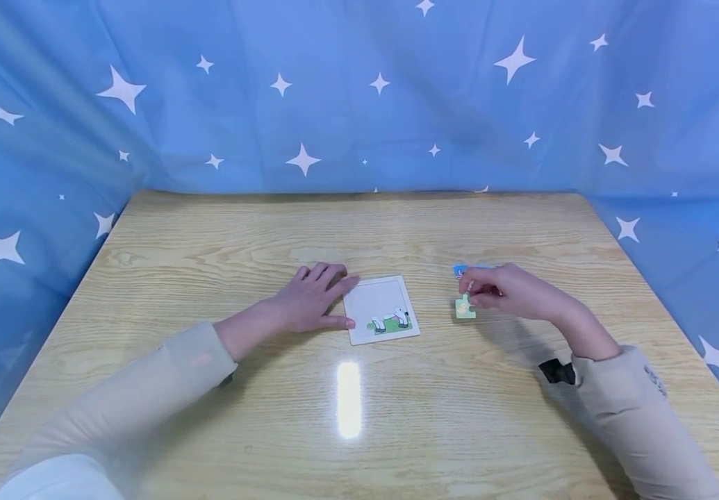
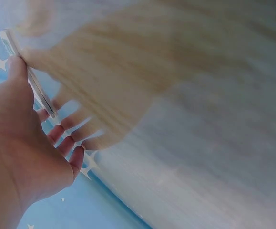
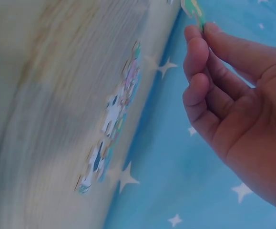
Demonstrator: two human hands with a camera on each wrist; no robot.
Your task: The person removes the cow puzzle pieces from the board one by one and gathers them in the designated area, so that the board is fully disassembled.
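Note:
A square white puzzle tray (image 1: 374, 295) lies mid-table, with joined puzzle pieces (image 1: 390, 323) showing green grass and white animal legs along its lower right edge. My left hand (image 1: 312, 300) rests at the tray's left edge, thumb and index finger touching the frame, the fingers spread; the left wrist view shows the thumb on the tray's rim (image 2: 40, 90). To the right, my right hand (image 1: 506, 288) pinches a green puzzle piece (image 1: 465, 307) between thumb and fingertips. In the right wrist view this piece (image 3: 194, 12) is raised off the table.
Several loose puzzle pieces (image 3: 114, 114) lie on the table near the right hand; in the head view that hand mostly hides them, leaving a blue piece (image 1: 459, 271) showing. A blue star-patterned curtain (image 1: 334, 97) hangs behind the wooden table (image 1: 240, 430).

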